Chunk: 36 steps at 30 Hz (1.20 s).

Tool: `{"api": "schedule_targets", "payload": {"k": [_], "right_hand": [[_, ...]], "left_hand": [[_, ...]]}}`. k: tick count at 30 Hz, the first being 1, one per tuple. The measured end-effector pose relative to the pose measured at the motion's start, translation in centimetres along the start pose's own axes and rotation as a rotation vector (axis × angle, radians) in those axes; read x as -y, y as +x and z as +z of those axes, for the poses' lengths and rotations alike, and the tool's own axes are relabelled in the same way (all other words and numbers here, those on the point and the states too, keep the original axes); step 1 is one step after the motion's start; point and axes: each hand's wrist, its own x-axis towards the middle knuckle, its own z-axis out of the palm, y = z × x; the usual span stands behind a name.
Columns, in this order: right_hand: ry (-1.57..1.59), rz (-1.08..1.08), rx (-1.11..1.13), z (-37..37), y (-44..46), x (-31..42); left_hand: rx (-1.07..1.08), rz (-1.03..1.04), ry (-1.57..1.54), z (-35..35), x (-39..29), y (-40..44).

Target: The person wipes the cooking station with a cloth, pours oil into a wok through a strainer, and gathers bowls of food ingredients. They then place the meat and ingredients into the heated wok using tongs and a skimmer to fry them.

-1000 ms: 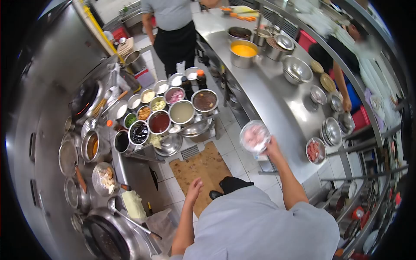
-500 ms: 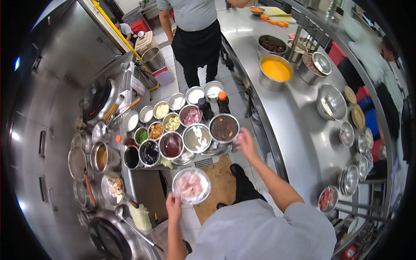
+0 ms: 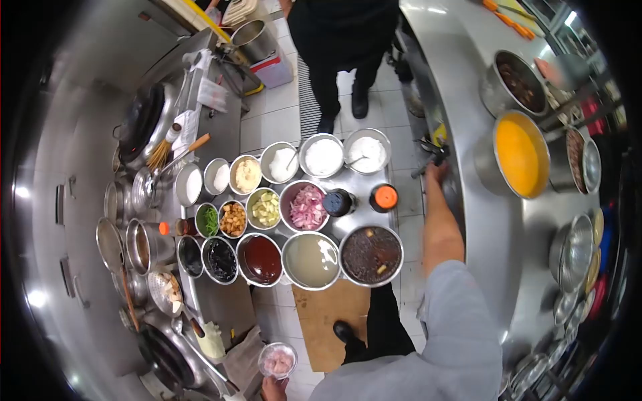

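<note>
At the bottom, my left hand (image 3: 273, 388) grips the rim of a small metal bowl (image 3: 277, 361) with pale pink raw meat in it. My right hand (image 3: 436, 172) reaches forward to the side of the steel counter. Its fingers close around something dark there, beside a yellow-marked item (image 3: 439, 134); what it holds is too small to make out. Between my arms are a bowl of dark brown sauce (image 3: 372, 255), one of cloudy pale liquid (image 3: 311, 259) and one of red sauce (image 3: 261, 259).
Several seasoning bowls, chopped pink onion (image 3: 307, 207) and two bottles stand on the steel stand. Woks, pots and a ladle (image 3: 200, 351) line the left. A pot of orange liquid (image 3: 518, 157) sits on the right counter (image 3: 468, 220). Another person (image 3: 341, 40) stands ahead.
My right hand has moved from beside the brown sauce forward to the counter's side. My left hand has lowered the meat bowl toward my body. The view has tilted and come nearer the bowls.
</note>
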Motion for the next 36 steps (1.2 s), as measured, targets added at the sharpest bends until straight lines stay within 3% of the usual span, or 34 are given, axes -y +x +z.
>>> {"api": "schedule_targets", "payload": {"k": [1, 3, 4, 5, 7, 8, 9, 10, 11, 12, 14, 15, 16, 17, 18, 19, 21, 22, 23, 25, 27, 29, 31, 33, 35, 36], "right_hand": [[-0.111, -0.104, -0.036, 4.5, 4.7, -4.9], [0.039, 0.105, 0.188, 4.5, 5.8, -4.2], [0.107, 0.016, 0.132, 6.8, 7.6, -6.6], [0.23, 0.152, 0.226, 3.4, 4.8, -3.0], [0.301, 0.083, 0.216, 0.7, 1.1, 0.1], [0.492, 0.152, 0.281, 2.6, 2.3, -2.5], [0.631, 0.029, 0.457, 1.7, 1.0, -3.4], [1.156, 0.058, 0.755, 5.9, 4.3, -10.4], [1.061, 0.21, 0.657, 0.6, -1.5, -4.8], [1.018, 0.206, 0.626, -2.3, -5.2, -3.3], [0.642, 0.091, 0.475, -8.2, -12.6, -1.5], [0.314, 0.011, 0.463, -9.4, -13.1, -3.5], [-0.045, -0.16, 0.376, -11.0, -13.8, -5.5], [-0.054, -0.521, 0.153, -12.0, -14.9, -8.8], [-0.289, -0.488, 0.196, -15.6, -18.2, -8.6], [-0.349, -0.695, 0.086, -15.5, -18.3, -12.7], [-0.576, -0.629, 0.346, -25.4, -29.7, -7.8], [-0.767, -0.581, 0.448, -28.3, -33.4, -6.6], [-0.76, -0.61, 0.439, -28.9, -35.2, -7.2], [-0.772, -1.097, 0.684, -29.8, -39.1, -8.8], [-0.785, -1.396, 0.776, -30.9, -45.9, -5.8], [-0.558, -1.52, 0.852, -32.9, -53.6, -0.8], [-0.194, -1.452, 0.858, -35.8, -60.7, 5.0], [0.067, -1.312, 0.846, -34.2, -63.1, 9.1], [0.501, -1.414, 0.729, -32.8, -65.7, 12.6], [0.528, -1.164, 1.044, -35.4, -69.0, 14.6]], "left_hand": [[-0.013, -0.001, -0.038, 0.0, 0.4, -0.3], [-0.103, -0.074, 0.045, 0.7, 0.1, -0.7], [-0.081, -0.07, 0.053, 0.7, 0.4, -0.4], [-0.063, -0.068, 0.063, 0.6, 0.8, -0.7], [-0.035, -0.002, 0.077, 1.5, 0.7, -2.2], [-0.026, 0.023, 0.069, 0.6, 1.9, -2.1], [-0.01, 0.018, 0.058, 0.7, 2.0, -2.9], [0.002, 0.028, 0.033, 0.9, 1.5, -3.4], [0.003, 0.042, 0.018, 0.2, 1.9, -3.6], [-0.016, 0.043, 0.025, -1.2, 2.9, -3.5], [-0.054, 0.079, -0.024, -1.0, 1.7, -5.7], [-0.036, 0.107, -0.038, -3.0, 4.5, -4.2], [-0.026, 0.117, -0.14, -3.3, 4.3, -5.5], [-0.059, 0.136, -0.21, -3.9, 4.3, -6.5], [-0.048, 0.135, -0.267, -5.0, 4.6, -7.4], [-0.031, 0.136, -0.317, -6.3, 5.1, -8.2], [-0.038, 0.181, -0.42, -9.6, 6.8, -9.2], [-0.032, 0.212, -0.467, -11.3, 7.8, -9.8], [-0.032, 0.216, -0.497, -13.1, 8.5, -10.4], [-0.101, 0.227, -0.567, -16.5, 9.8, -11.3], [-0.102, 0.244, -0.622, -19.9, 11.6, -11.7], [-0.152, 0.268, -0.732, -23.0, 13.1, -11.2], [-0.147, 0.268, -0.788, -25.9, 13.6, -12.1], [-0.24, 0.342, -0.767, -29.3, 14.8, -12.0], [-0.239, 0.374, -0.816, -32.1, 15.1, -12.7], [-0.251, 0.406, -0.869, -33.4, 15.2, -13.1]]}}
